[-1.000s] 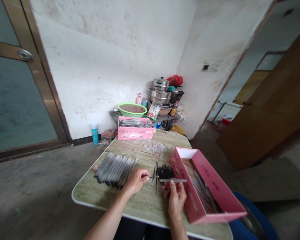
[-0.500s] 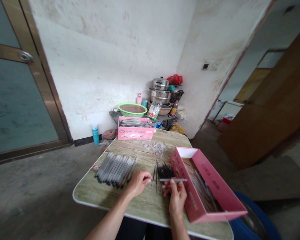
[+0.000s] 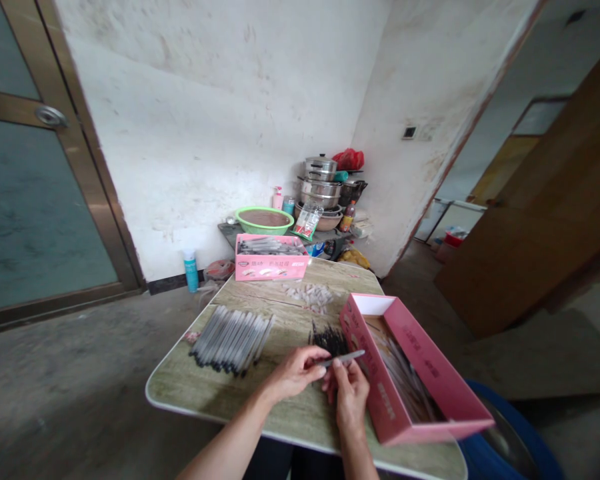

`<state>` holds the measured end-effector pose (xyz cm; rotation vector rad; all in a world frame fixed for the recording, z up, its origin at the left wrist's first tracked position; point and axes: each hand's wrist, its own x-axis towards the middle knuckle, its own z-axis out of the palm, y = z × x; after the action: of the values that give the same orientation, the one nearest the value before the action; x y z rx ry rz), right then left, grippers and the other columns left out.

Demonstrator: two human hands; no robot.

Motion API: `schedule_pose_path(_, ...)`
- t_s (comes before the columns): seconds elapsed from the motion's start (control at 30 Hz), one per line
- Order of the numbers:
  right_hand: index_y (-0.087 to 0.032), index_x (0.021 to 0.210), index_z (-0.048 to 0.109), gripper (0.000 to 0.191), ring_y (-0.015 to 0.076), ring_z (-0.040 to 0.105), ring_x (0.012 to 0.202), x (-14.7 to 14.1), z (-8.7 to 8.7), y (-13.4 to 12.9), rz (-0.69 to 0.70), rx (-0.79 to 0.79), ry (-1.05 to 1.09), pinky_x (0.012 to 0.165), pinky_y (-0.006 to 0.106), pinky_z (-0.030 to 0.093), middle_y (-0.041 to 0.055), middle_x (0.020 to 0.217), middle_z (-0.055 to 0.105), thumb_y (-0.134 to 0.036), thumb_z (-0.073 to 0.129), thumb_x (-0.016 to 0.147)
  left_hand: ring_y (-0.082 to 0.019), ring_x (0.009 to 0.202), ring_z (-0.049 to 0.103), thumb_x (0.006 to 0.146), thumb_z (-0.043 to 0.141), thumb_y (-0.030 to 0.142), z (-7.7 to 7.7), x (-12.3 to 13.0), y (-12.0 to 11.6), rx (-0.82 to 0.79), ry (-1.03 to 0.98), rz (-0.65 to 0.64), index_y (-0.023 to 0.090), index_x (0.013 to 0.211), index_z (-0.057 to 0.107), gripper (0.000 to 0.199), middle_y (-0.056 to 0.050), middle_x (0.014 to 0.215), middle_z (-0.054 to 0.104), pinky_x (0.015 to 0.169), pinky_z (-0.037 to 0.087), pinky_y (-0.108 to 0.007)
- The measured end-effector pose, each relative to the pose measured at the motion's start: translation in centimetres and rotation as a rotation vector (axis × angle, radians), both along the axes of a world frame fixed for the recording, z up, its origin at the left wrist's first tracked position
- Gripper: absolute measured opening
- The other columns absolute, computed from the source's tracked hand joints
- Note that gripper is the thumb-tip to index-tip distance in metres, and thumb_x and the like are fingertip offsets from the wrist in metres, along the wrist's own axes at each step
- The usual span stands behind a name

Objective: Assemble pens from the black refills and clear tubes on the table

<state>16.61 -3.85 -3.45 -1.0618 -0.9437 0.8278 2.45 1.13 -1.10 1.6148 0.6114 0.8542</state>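
A grey, pen-like tube lies slanted between my hands above the table, its right end slightly raised. My right hand is closed around its middle, thumb on top. At the tube's left end my left hand is closed in a pinch; the thin black stick it grips is mostly hidden by the fingers. Just behind my hands is a pile of thin black sticks. To the left, a row of grey tubes with black ends lies side by side. An open pink box right of my hand holds long pale tubes.
Small whitish pieces are scattered on the table towards its far side. A second pink box full of tubes stands at the far edge. Beyond are a green basin and stacked pots; a blue tub sits low right.
My left hand has moved right, bringing the black stick against the tube's left end. The tube has shifted slightly left and tilted up at its right end.
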Motion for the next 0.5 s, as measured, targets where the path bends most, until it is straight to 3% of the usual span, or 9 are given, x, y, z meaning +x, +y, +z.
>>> schedule_pose_path(0.1, -0.016, 0.081, 0.056, 0.026, 0.0076, 0.045, 0.039, -0.1, 0.1, -0.1, -0.040, -0.011, -0.030, 0.036, 0.016, 0.034, -0.0044, 0.052, 0.055, -0.041, 0.060, 0.084, -0.012, 0.061, 0.055, 0.080, 0.061, 0.020, -0.1, 0.7, 0.1, -0.163, -0.103, 0.042, 0.013, 0.081, 0.071, 0.013, -0.003, 0.068, 0.066, 0.059, 0.040, -0.022)
schedule_pose_path(0.2, -0.016, 0.094, 0.059, 0.027, 0.0117, 0.052, 0.049, -0.3, 0.2, -0.4, -0.134, -0.012, -0.215, 0.045, 0.021, 0.042, -0.0017, 0.063, 0.059, -0.042, 0.057, 0.086, -0.009, 0.061, 0.054, 0.080, 0.065, 0.021, -0.6, 1.3, 1.1, -0.518, -0.432, 0.176, 0.012, 0.086, 0.070, 0.012, -0.004, 0.074, 0.065, 0.056, 0.039, -0.018)
schedule_pose_path(0.3, -0.016, 0.087, 0.062, 0.022, 0.0139, 0.054, 0.057, -0.9, 0.1, -0.8, -0.094, 0.022, -0.585, 0.055, 0.023, 0.043, 0.0008, 0.067, 0.060, -0.038, 0.059, 0.085, -0.006, 0.061, 0.054, 0.079, 0.067, 0.015, -1.0, 1.4, 2.2, -0.806, -0.726, 0.205, 0.009, 0.087, 0.069, 0.010, -0.007, 0.079, 0.065, 0.054, 0.040, -0.014)
schedule_pose_path(0.4, -0.017, 0.080, 0.063, 0.020, 0.0149, 0.055, 0.059, -1.5, -0.1, -1.0, 0.030, 0.071, -0.828, 0.058, 0.024, 0.041, 0.0022, 0.069, 0.061, -0.035, 0.058, 0.086, -0.005, 0.056, 0.052, 0.082, 0.062, 0.009, -1.2, 1.3, 2.8, -0.930, -0.852, 0.197, 0.007, 0.087, 0.068, 0.008, -0.008, 0.078, 0.064, 0.049, 0.039, -0.013)
schedule_pose_path(0.5, -0.017, 0.083, 0.063, 0.019, 0.0160, 0.059, 0.065, -1.8, -0.1, -1.0, 0.086, 0.099, -0.871, 0.062, 0.024, 0.043, 0.0041, 0.074, 0.063, -0.030, 0.052, 0.090, -0.005, 0.056, 0.053, 0.084, 0.058, 0.006, -1.4, 1.2, 2.7, -0.980, -0.887, 0.209, 0.006, 0.090, 0.067, 0.012, -0.009, 0.077, 0.065, 0.048, 0.040, -0.013)
